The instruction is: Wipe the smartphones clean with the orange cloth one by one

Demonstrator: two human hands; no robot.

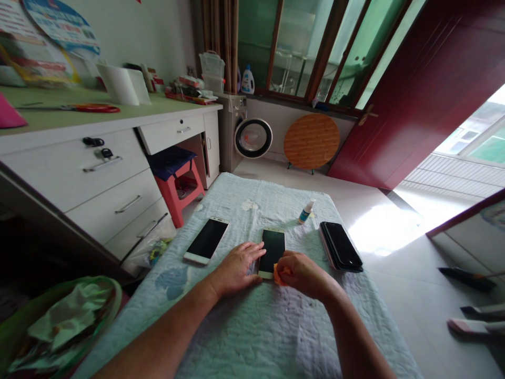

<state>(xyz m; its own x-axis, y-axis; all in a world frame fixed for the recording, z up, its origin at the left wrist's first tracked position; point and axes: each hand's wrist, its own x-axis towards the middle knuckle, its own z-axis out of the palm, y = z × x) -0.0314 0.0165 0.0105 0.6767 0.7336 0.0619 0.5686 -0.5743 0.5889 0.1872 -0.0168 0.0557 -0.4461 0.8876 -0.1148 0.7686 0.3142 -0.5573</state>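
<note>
A smartphone (273, 245) with a dark screen and pale frame lies face up on the cloth-covered table, between my hands. My left hand (241, 266) rests along its left edge, fingers stretched out, fingertips touching the side of the screen. My right hand (302, 271) is closed around a crumpled orange cloth (281, 275), pressed at the phone's lower right corner. To the left lies a second white-framed phone (207, 241). A small spray bottle (306, 211) with a white top stands behind on the right. Farther right, a black phone (342, 245) lies on another dark flat item.
A pale quilted cloth (256, 195) covers the table. Left is a white desk (102, 173) with drawers, with a lined waste bin (114, 295) below. A red stool (181, 184), an open-doored washing machine (232, 118) and a round wooden board (311, 141) stand beyond.
</note>
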